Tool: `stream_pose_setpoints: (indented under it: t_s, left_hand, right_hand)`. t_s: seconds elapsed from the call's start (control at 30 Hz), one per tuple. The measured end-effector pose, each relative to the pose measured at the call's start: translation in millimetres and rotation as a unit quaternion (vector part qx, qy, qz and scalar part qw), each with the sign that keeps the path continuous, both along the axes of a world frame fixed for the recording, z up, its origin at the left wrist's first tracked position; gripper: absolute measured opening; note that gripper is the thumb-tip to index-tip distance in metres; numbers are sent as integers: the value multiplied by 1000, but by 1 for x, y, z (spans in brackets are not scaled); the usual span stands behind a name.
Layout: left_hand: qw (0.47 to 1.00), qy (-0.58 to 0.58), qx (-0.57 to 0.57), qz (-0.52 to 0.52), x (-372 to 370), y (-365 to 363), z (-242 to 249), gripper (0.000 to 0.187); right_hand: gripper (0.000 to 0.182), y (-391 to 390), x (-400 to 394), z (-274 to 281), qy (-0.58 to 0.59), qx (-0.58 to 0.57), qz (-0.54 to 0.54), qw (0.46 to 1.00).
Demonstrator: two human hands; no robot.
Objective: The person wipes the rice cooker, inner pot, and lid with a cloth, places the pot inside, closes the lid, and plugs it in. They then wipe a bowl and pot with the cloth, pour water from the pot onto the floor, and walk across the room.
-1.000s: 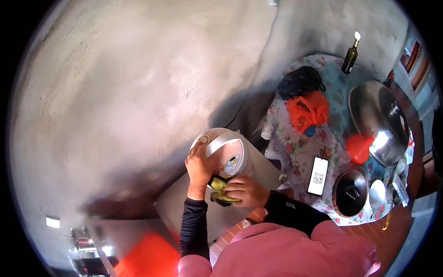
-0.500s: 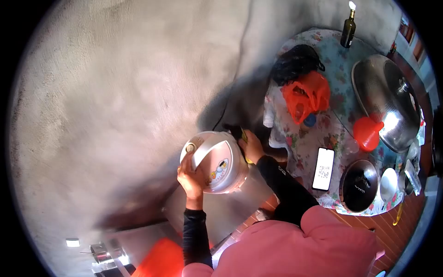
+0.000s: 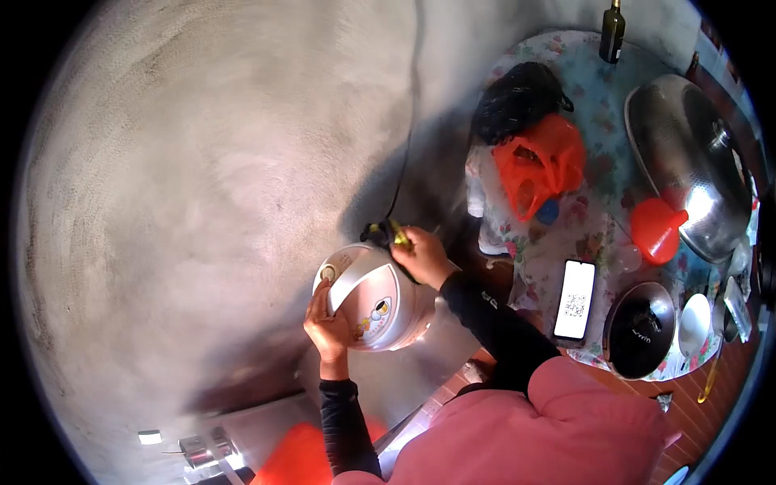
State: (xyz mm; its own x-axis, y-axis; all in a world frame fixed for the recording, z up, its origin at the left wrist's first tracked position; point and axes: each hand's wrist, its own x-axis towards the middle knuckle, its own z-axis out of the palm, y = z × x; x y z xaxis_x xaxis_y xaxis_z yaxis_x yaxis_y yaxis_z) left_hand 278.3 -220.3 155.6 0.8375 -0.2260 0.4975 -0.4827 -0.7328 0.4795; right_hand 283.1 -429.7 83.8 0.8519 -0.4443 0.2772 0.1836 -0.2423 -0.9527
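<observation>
A pink and white rice cooker (image 3: 380, 303), with a pale carrying handle and a cartoon print on its lid, stands by the wall. My left hand (image 3: 330, 327) grips its near-left side, fingertips at the round steam vent and the thumb side by the handle. On the cooker's far side, my right hand (image 3: 424, 257) is closed on a dark and yellow cloth (image 3: 396, 238). The cloth is bunched against the back edge of the lid. Part of it is hidden behind the fingers.
A black cord (image 3: 404, 162) hangs down the wall behind the cooker. On the right, a flowered table (image 3: 602, 166) bears a red plastic bag (image 3: 554, 153), black bag (image 3: 521, 97), big metal lid (image 3: 687, 153), red funnel (image 3: 656, 234), phone (image 3: 575, 299), dark pan (image 3: 638, 339) and bottle (image 3: 613, 36).
My right hand has moved left and slightly up with the cloth, along the cooker's back edge. My left hand stays on the cooker's side. The whole view has shifted slightly.
</observation>
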Motion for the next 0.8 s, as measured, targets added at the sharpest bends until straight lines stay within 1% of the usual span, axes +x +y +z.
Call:
stream_pose_setpoints:
  t_s: [0.07, 0.13, 0.17, 0.2, 0.27, 0.3, 0.33, 0.37, 0.4, 0.47, 0.5, 0.53, 0.6, 0.63, 0.67, 0.7, 0.73, 0.8]
  left_hand:
    - [1000, 3, -4, -7, 1, 1, 1, 35]
    - [1000, -8, 22, -7, 2, 0, 1, 33]
    - [1000, -8, 25, -10, 3, 1, 0, 33]
    - [1000, 7, 15, -14, 4, 3, -1, 32]
    - [1000, 21, 4, -16, 8, 0, -1, 31]
    - [999, 19, 6, -28, 9, -1, 0, 31]
    - [999, 12, 8, -38, 8, 0, 2, 30]
    - [999, 11, 7, -35, 10, 3, -1, 29]
    - [999, 10, 6, -32, 11, 5, -4, 29]
    - [989, -89, 118, -16, 11, 9, -6, 33]
    - [980, -111, 163, 34, 6, 12, -9, 46]
    - [969, -181, 48, 159, -7, -14, -3, 58]
    - [959, -176, 4, 224, -11, -5, -23, 63]
    - [957, -177, 1, 230, -11, 0, -27, 63]
    - [970, -32, -59, 235, -13, 2, -25, 63]
    - [958, 112, -122, 234, -16, 6, -25, 63]
    - [955, 108, -130, 243, -17, 7, -25, 63]
    - [962, 103, -95, 233, -16, 9, -26, 61]
  right_hand:
    - [24, -12, -3, -17, 120, 148, 58, 980]
    - [27, -13, -3, -84, 195, 3, 67, 979]
    - [28, -11, -16, -94, 218, -23, 47, 975]
    - [28, -13, -25, -92, 217, -20, 45, 975]
    - [28, -20, -38, -88, 245, -19, 81, 966]
    - [28, -23, -40, -96, 183, -19, 54, 981]
    - [29, -21, -27, -116, 155, 52, 42, 986]
    - [29, -28, -19, -100, 118, 58, 32, 991]
    - [28, -38, -15, -71, 82, 65, 24, 994]
    - [26, -48, 0, -14, -3, 83, 61, 995]
    - [25, -48, 5, 17, -35, 108, 97, 989]
    - [25, -40, 10, 67, -118, -5, 99, 988]
    - [27, -22, 16, 101, -137, -162, 182, 960]
    - [28, -3, 22, 89, -102, -234, 212, 943]
    - [29, 11, 26, 86, -68, -305, 241, 919]
    - [31, 14, 33, 82, -25, -310, 228, 922]
    - [30, 13, 40, 79, 32, -296, 246, 922]
    - [27, 14, 53, 79, 60, -296, 211, 930]
